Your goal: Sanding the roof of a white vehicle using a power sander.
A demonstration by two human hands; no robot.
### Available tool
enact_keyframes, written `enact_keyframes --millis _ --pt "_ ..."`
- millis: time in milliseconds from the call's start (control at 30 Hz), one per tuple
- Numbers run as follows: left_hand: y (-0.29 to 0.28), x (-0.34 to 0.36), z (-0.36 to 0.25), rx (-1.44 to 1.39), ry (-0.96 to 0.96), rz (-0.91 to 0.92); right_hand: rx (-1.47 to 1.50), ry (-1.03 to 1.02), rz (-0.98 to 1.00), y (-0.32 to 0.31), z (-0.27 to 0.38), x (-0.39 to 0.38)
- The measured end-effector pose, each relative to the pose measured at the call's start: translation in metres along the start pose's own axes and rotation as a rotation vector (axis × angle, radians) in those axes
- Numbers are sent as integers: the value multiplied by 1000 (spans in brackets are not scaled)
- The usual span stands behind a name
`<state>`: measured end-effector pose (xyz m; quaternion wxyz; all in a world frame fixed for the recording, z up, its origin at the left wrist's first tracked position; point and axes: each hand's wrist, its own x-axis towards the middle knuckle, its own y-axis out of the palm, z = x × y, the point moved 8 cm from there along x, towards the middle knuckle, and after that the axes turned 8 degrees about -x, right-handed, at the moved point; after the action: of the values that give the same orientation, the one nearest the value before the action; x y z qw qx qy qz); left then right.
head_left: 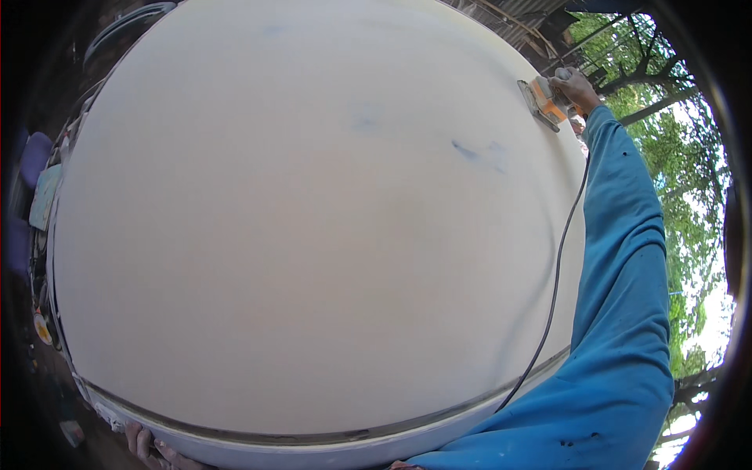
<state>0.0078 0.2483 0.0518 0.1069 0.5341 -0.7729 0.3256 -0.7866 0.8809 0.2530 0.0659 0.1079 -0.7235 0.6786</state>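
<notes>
A large, pale, smooth panel (313, 235) with faint bluish smudges fills most of the view. At its upper right, my right hand (574, 88) grips an orange-and-grey power sander (547, 100), whose flat pad lies against the panel near the edge. A dark cord (558, 266) hangs from the sander down over the panel's right side to the lower rim. At the bottom left, my left hand (157, 449) has its bent fingers curled at the panel's lower edge; the rest of it is out of view.
Mixed items, including purple objects (35, 157) and a pale blue piece (45, 196), sit along the left side. A curved dark object (117, 31) is at the top left. Corrugated sheeting (513, 19) and beams show at the top right, with leafy trees (697, 298) beyond.
</notes>
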Motion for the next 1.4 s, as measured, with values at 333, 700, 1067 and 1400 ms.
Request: enact_keyframes --millis 333,700,1067,1400 --pt "-3 5 10 110 71 12 274 -293 86 4 108 2" --pt "41 2 -69 193 187 38 244 -613 -160 -19 397 -71" --pt "82 -4 -60 191 288 113 -19 -379 -1 -22 318 -61" --pt "82 -3 -55 209 311 119 -120 -218 -39 -12 203 -77"
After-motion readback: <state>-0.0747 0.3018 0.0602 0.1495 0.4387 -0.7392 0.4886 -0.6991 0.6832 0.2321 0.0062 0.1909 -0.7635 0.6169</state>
